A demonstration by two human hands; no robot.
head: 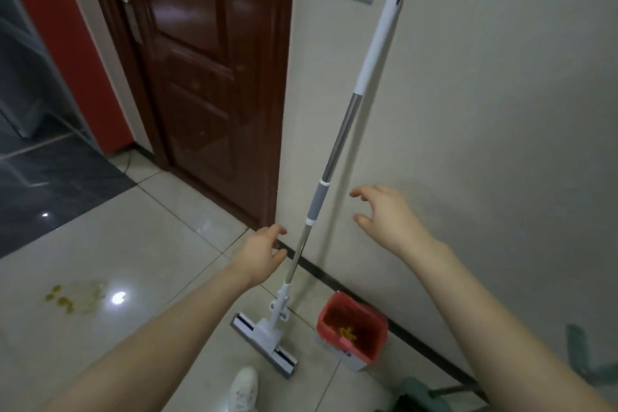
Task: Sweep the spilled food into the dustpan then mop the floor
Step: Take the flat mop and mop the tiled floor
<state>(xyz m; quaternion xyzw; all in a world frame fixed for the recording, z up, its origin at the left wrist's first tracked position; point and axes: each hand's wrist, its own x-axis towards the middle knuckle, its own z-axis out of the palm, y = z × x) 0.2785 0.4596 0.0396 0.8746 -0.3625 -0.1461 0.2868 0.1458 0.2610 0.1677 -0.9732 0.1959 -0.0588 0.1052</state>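
A white and grey sponge mop (337,157) leans against the cream wall, its head (264,343) flat on the tiled floor. My left hand (261,254) is open just left of the lower shaft, fingertips close to it but apart. My right hand (384,214) is open to the right of the grey grip, not touching. A yellowish wet stain with small food bits (75,298) lies on the tiles at the left. A small bin with a red bag (352,328) stands by the wall and holds yellow food pieces.
A dark brown door (207,77) stands left of the mop. A green dustpan and broom (421,395) lie at the bottom right by the wall. My white shoe (244,390) is at the bottom edge. Dark floor tiles (50,184) begin at the far left.
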